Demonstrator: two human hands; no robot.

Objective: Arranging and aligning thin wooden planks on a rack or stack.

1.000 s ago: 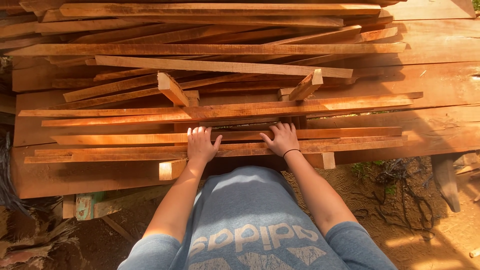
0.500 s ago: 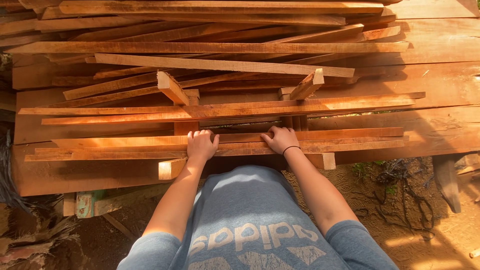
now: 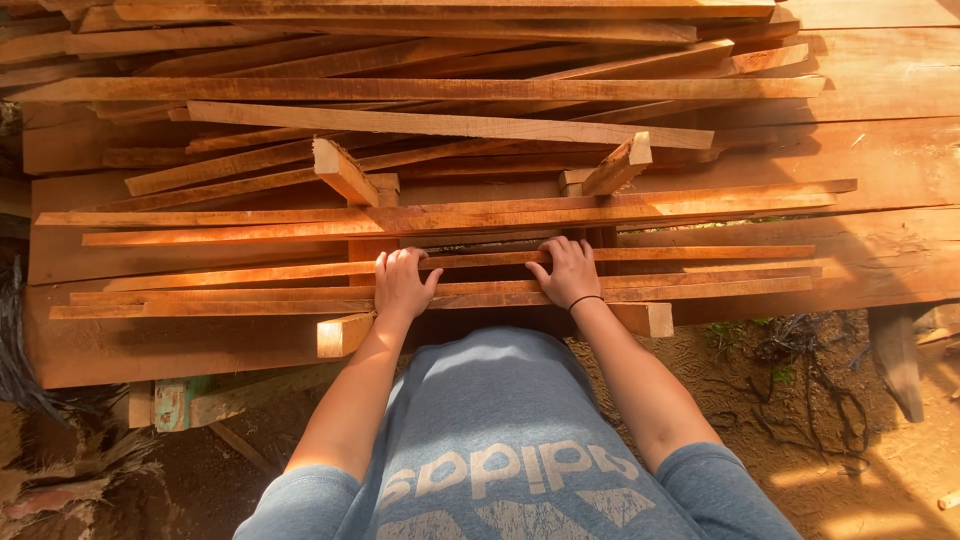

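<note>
I stand against a low pile of long reddish wooden slats (image 3: 450,125). My left hand (image 3: 400,285) and my right hand (image 3: 565,272) lie side by side on the nearest slats, about a hand's width apart. The fingers of both curl over the far edge of one thin slat (image 3: 700,253) that runs left to right. Two more thin slats (image 3: 720,290) lie under my palms. A dark band circles my right wrist. My grey shirt fills the bottom of the view.
Short wood blocks (image 3: 343,335) (image 3: 645,318) stick out under the near slats. A wide board (image 3: 150,345) lies at the left. Bare dirt with roots (image 3: 800,390) is at the right beside a wooden post (image 3: 900,365). A green-painted scrap (image 3: 170,403) sits low left.
Both hands have slid slightly away from me on the slats, and their fingers have gone from spread flat to hooked over the thin slat's far edge.
</note>
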